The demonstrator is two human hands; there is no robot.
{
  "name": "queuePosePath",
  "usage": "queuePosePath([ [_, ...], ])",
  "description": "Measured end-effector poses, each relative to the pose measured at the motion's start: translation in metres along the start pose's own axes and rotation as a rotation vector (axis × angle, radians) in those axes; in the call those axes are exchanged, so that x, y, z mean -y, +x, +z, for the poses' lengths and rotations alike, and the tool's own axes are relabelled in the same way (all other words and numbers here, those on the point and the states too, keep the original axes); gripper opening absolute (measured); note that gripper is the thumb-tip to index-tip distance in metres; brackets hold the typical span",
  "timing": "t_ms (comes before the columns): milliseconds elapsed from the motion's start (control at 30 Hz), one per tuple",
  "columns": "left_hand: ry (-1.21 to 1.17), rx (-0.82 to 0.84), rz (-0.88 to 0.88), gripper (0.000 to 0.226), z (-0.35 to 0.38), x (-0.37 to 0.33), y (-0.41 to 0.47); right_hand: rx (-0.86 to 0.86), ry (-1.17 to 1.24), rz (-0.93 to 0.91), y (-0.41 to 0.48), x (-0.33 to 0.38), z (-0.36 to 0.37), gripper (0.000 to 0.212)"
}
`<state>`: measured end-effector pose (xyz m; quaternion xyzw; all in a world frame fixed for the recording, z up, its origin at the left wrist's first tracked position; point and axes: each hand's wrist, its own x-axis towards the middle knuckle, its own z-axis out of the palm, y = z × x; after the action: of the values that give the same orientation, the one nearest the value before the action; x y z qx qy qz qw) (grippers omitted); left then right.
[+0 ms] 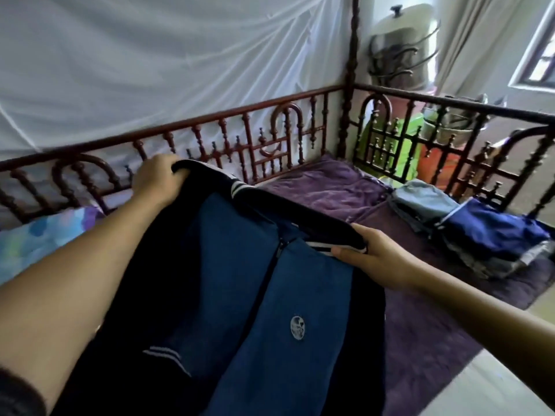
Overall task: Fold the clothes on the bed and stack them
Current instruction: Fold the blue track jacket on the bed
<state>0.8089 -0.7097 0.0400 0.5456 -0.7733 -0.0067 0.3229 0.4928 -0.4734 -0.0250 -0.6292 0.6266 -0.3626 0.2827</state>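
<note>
One pastel patterned pillow (pixel 39 235) lay at far left against the carved wooden railing (pixel 210 136). Beside it, the left grip (pixel 156 178) curled over one dark shoulder of a blue zip jacket (pixel 255 280), which hung spread above the purple-covered bed (pixel 420 331), its front facing the camera. The right grip (pixel 369 256) pinched the other shoulder beside the striped collar. Further right, a stack of folded clothes (pixel 480 232) sat on the bed near its corner.
</note>
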Motion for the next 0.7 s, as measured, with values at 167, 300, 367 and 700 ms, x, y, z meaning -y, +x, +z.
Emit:
queuePosePath([
  [167,-0.064,0.276,-0.013,0.018,0.159,-0.081,0.017,-0.09,-0.125,0.319,0.014,-0.153,-0.034,0.019],
  [300,-0.093,0.402,0.025,0.012,0.281,-0.15,0.037,-0.168,-0.137,0.528,0.036,-0.277,-0.078,0.023],
  [367,-0.099,0.446,0.015,0.012,0.341,-0.187,0.05,-0.201,-0.141,0.609,0.05,-0.333,-0.105,0.026],
  [700,-0.237,0.62,-0.118,0.02,0.593,-0.33,0.068,-0.213,-0.226,0.989,0.099,-0.573,-0.204,0.031],
])
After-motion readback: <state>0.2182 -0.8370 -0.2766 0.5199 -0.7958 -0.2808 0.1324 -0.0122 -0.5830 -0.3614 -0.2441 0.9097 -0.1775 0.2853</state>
